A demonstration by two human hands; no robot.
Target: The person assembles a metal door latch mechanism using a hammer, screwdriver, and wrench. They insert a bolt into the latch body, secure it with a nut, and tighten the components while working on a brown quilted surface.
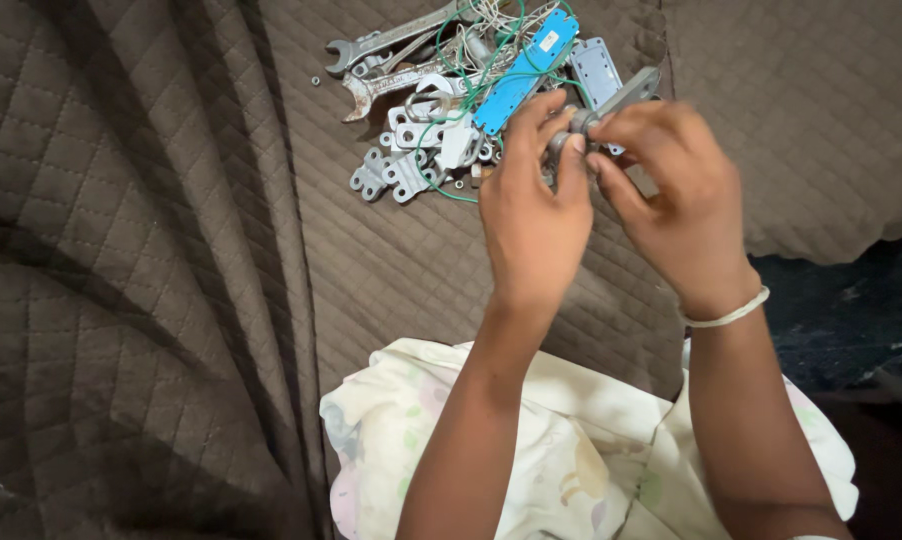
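Observation:
My left hand [531, 215] and my right hand [671, 195] meet above a brown quilted cloth [171, 260]. Together they pinch a small grey metal bracket [626, 95], a flat bar that sticks out up and to the right past my right fingers. My left fingertips press on its lower end, where a small round part sits. A thin white band circles my right wrist [726, 318].
Behind my hands lies a pile: two metal spanners [381, 45], several small grey brackets [396, 175], a blue oblong plate [526, 70], a grey plate [596, 68], green and white wire [471, 60]. A pale patterned garment [451, 440] covers my lap. A dark gap [841, 320] lies right.

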